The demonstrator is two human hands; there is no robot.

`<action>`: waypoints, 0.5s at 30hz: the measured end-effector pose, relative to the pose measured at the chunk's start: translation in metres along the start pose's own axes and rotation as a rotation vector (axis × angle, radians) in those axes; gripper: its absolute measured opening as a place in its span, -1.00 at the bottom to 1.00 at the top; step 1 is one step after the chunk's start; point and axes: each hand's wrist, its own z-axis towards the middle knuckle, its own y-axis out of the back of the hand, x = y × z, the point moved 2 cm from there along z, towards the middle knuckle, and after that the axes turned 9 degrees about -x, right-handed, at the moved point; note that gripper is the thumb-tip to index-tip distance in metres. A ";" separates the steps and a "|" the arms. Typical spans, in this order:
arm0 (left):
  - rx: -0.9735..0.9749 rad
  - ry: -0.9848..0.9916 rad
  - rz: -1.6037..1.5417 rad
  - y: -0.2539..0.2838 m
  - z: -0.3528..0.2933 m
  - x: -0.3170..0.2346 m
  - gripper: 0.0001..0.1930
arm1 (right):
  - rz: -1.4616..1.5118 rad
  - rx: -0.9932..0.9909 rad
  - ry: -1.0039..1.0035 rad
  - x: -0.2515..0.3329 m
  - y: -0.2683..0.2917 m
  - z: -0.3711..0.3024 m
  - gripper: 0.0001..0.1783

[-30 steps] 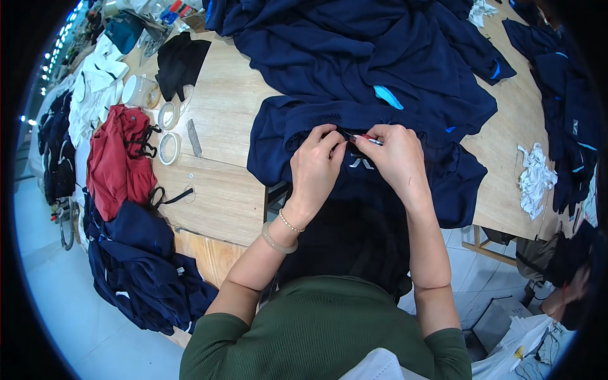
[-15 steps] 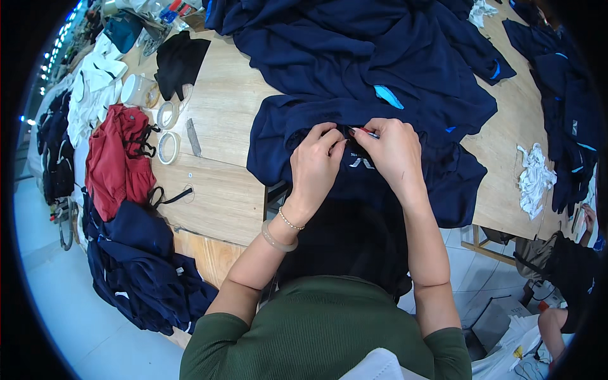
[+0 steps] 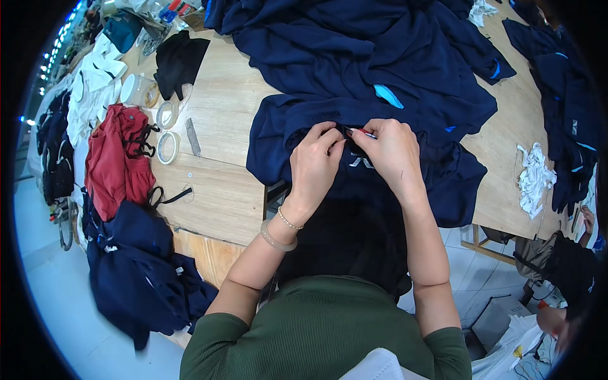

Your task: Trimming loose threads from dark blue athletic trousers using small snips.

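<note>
We have the navy garment (image 3: 269, 142) on the wooden surface (image 3: 221, 130), directly in front of the wearer, its near part hanging over toward the lap. Both hands meet at its banded edge, just above a white emblem (image 3: 362, 163).

Left hand (image 3: 315, 158): fingers curled in, thumb and forefinger apparently clamped on a bit of that edge; the tips are partly hidden, so the exact grip is unclear. Right hand (image 3: 394, 151): thumb and forefinger together around a small red-handled tool (image 3: 368, 133), its tip pointing at the left fingertips. We can't tell if it's a seam ripper or snips.

What could go wrong: the tip sits very near the left thumb, so a slip could prick it. Dark cloth against a dark band makes stitches hard to see, so the point could catch the fabric and nick it. If the left pinch loosens, the folds could shift and pull the work spot off line. We also think the overhanging part's weight could drag the edge down.

Around it: the larger navy pile (image 3: 354, 57) lies right up against the far side and could tangle with it. Tape roll (image 3: 168, 149), red garment (image 3: 120, 168) and black cloth (image 3: 180, 63) sit off left; white crumpled cloth (image 3: 535, 180) off right, well apart from the hands.
</note>
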 end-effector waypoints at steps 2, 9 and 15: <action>-0.002 0.002 -0.005 0.000 0.000 0.000 -0.93 | 0.002 0.012 -0.015 0.000 0.000 0.000 -0.68; 0.019 0.025 -0.018 0.001 0.000 0.002 -0.93 | 0.006 0.017 -0.028 -0.002 0.002 0.001 -0.68; 0.017 0.032 -0.026 0.001 0.000 0.002 -0.93 | 0.006 0.027 -0.033 -0.002 0.005 -0.001 -0.68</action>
